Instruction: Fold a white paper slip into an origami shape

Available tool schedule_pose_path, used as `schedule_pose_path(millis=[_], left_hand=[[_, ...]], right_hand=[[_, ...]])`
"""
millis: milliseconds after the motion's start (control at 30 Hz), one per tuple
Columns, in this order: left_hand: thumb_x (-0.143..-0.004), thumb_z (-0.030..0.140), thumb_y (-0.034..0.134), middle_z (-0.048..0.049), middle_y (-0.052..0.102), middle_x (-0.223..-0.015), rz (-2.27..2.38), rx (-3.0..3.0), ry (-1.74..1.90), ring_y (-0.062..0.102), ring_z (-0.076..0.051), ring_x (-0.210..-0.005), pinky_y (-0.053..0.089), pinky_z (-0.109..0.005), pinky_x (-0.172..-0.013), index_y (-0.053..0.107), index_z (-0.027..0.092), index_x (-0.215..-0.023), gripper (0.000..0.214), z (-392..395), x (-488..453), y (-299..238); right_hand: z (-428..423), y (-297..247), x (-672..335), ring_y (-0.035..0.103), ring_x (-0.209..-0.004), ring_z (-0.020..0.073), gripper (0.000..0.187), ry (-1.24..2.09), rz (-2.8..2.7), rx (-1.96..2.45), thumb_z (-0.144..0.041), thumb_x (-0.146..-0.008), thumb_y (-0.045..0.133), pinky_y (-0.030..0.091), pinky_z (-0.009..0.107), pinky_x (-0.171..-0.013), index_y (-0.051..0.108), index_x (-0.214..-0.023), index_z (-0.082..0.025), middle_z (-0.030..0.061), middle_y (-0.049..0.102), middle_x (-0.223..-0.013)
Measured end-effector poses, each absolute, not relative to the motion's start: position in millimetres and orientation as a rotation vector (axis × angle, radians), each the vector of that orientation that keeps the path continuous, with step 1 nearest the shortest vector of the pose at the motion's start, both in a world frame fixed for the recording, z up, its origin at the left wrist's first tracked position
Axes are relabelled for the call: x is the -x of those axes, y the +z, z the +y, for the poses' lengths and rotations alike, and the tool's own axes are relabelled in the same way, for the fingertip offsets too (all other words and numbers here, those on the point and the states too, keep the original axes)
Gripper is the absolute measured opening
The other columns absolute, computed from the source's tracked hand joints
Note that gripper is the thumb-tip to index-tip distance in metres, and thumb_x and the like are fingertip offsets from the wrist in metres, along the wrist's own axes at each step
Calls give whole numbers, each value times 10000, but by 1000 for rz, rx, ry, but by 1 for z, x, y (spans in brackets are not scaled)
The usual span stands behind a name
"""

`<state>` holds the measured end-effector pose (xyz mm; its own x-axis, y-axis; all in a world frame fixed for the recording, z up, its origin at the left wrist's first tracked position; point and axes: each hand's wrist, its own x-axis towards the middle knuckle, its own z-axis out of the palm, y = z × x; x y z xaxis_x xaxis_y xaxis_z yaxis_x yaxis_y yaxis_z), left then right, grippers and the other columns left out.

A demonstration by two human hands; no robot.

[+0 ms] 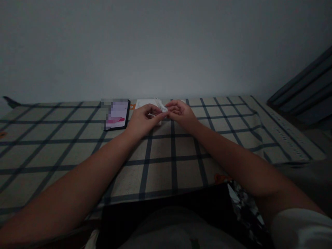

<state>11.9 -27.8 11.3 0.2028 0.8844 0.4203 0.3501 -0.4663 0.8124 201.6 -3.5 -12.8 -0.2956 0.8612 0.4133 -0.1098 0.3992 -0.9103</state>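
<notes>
Both my arms reach forward over a checked cloth (77,145). My left hand (144,119) and my right hand (181,112) meet at the far middle, fingers pinched on a small white crumpled piece, tissue or wrapping (163,108). Under and behind it lies a flat white packet (145,103). The light is dim and the white piece is too small to name with certainty.
A phone (117,114) with a lit screen lies just left of my left hand. A plain wall rises behind the cloth. Dark striped fabric (306,93) sits at the right. A dark item with a shiny patterned edge (241,204) lies near my lap.
</notes>
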Motion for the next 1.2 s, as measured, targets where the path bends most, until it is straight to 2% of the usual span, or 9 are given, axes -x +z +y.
schedule_pose_path(millis=[133,333,467,733,867,1100,1200], left_hand=[[-718,420,788,-37,711,-766,1171,-1829,1251,630,-142,-622,498,-248,-569,654,163,-827,309,-26,-13,11],[-748,361,764,-65,756,-839,1115,-1785,1283,718,-189,-757,567,-289,-692,672,161,-936,289,-29,-14,9],[-783,351,746,-58,768,-843,1039,-1736,1270,740,-196,-752,577,-294,-677,644,182,-1051,333,-26,-13,3],[-738,299,779,-63,770,-929,963,-1864,1199,745,-202,-843,589,-301,-721,634,202,-1082,386,-24,-11,1],[-781,279,721,-71,762,-975,1029,-2020,1230,730,-199,-867,581,-304,-733,650,190,-1087,327,-24,-10,3],[-855,292,661,-52,761,-1033,1133,-2481,1322,682,-227,-1010,491,-390,-964,734,220,-977,160,-23,-1,11],[-860,278,653,-50,756,-1063,1093,-2535,1341,665,-228,-1042,451,-407,-1003,730,240,-972,142,-21,-1,12]], right_hand=[[-5,-14,-200,629,-774,123,351,1014,-1640,683,-359,-780,723,544,277,-772,592,-1065,-203,4,629,-875],[-2,-17,-200,660,-798,145,368,1067,-1610,710,-384,-776,717,569,310,-790,591,-1079,-219,3,636,-883],[-1,-17,-201,675,-784,153,400,1141,-1600,695,-384,-767,730,582,320,-781,571,-1098,-227,-8,644,-857],[4,-18,-202,655,-716,129,381,1167,-1586,683,-347,-756,748,587,289,-712,561,-1065,-226,-40,591,-802],[5,-17,-204,657,-713,110,360,1166,-1571,664,-351,-779,743,595,272,-719,555,-1052,-210,-37,594,-814],[3,-14,-206,676,-714,106,388,1227,-1567,679,-411,-768,772,601,269,-724,564,-1003,-182,-21,651,-805],[1,-13,-205,681,-711,107,399,1238,-1554,681,-427,-757,785,601,266,-722,569,-985,-181,-23,654,-785]])
